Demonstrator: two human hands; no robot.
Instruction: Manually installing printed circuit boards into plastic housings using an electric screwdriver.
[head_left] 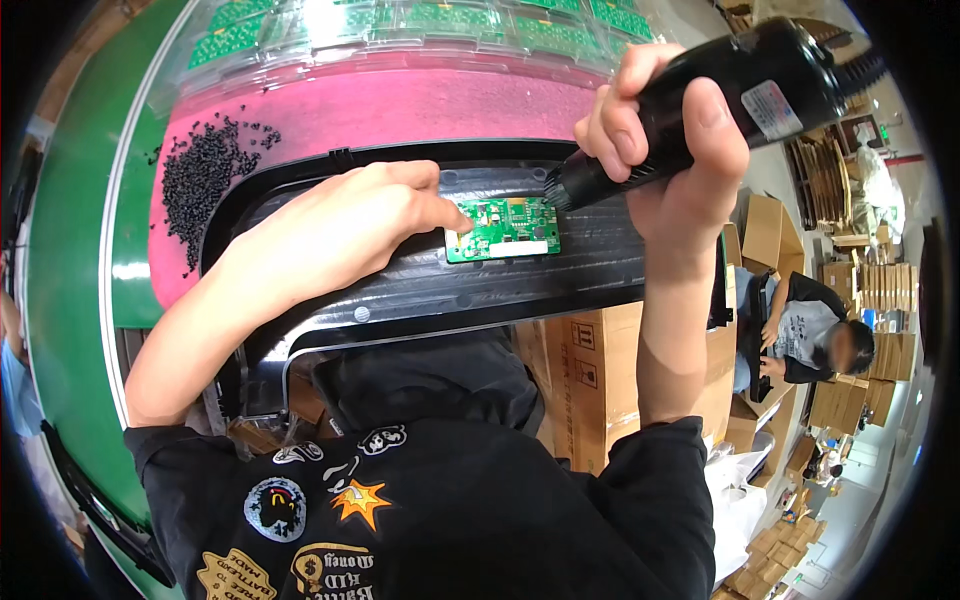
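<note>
Green circuit board (502, 229) is lying on a curved black plastic housing (400, 290), its long axis running left to right, as I am watching through the head camera. My left hand (340, 235) is pinning the board's left edge with curled fingers, gripping nothing. My right hand (665, 130) is clenching a black electric screwdriver (700, 105), its tip meeting the board's far right corner. Black screws (205, 180) are lying on a pink mat (400, 110), far left. The screwdriver's bit is hidden.
</note>
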